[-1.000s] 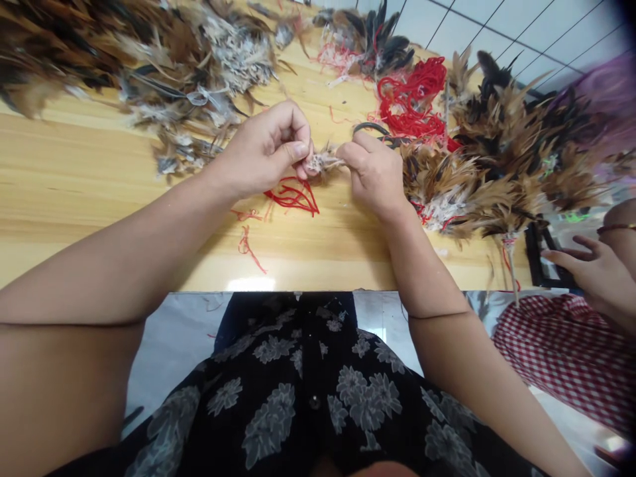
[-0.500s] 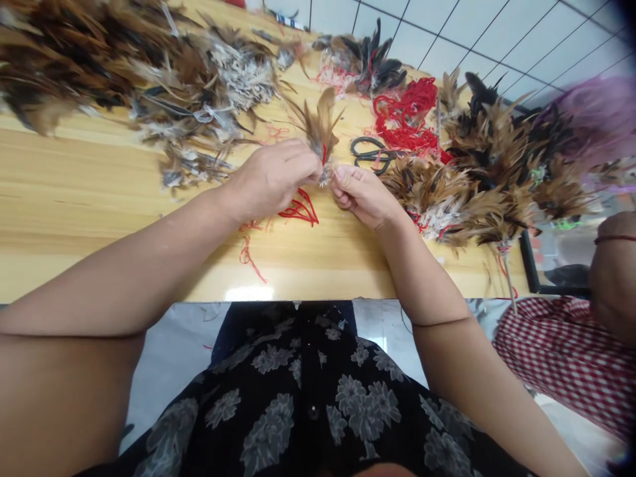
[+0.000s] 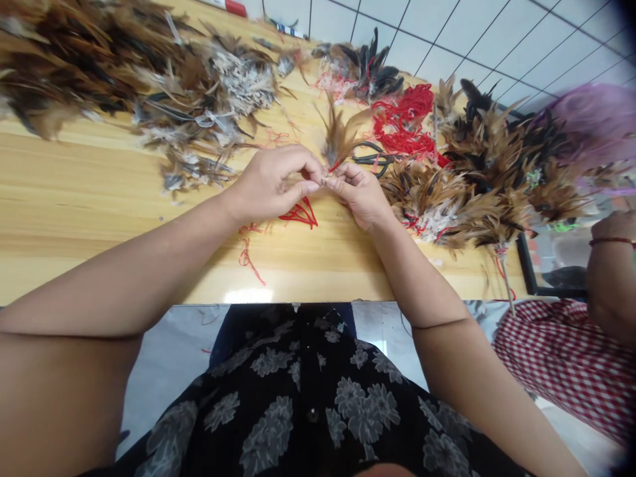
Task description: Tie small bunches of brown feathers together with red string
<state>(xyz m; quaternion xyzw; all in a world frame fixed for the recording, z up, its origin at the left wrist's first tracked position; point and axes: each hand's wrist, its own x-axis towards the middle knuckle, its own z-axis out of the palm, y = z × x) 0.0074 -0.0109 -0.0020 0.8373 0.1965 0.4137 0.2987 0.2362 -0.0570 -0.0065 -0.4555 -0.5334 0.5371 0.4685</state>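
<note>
Brown feathers tied in a small bunch (image 3: 342,136) stand up between my hands, a short red cord (image 3: 335,165) round their base. My right hand (image 3: 362,197) is closed on the bunch's lower end, thumb on top. Thumb and forefinger of my left hand (image 3: 278,177) pinch together at the tips by the same quill ends; the exact contact is partly hidden. Cut red cord pieces (image 3: 301,213) lie on the table below my left fingers. Black-handled scissors (image 3: 370,159) rest just behind my right hand, partly covered by the feathers.
Loose feathers (image 3: 99,59) heap at the back left of the wooden table (image 3: 89,192). A tangle of red cord (image 3: 405,119) and tied feather bunches (image 3: 447,192) lie at the right. Another person's forearm (image 3: 613,271) is at the far right, beside a checked cloth (image 3: 561,364).
The feather bunch has tipped and shifted right, now in my right hand's fingers. My left hand has opened its grip from a fist-like hold to a fingertip pinch at the base.
</note>
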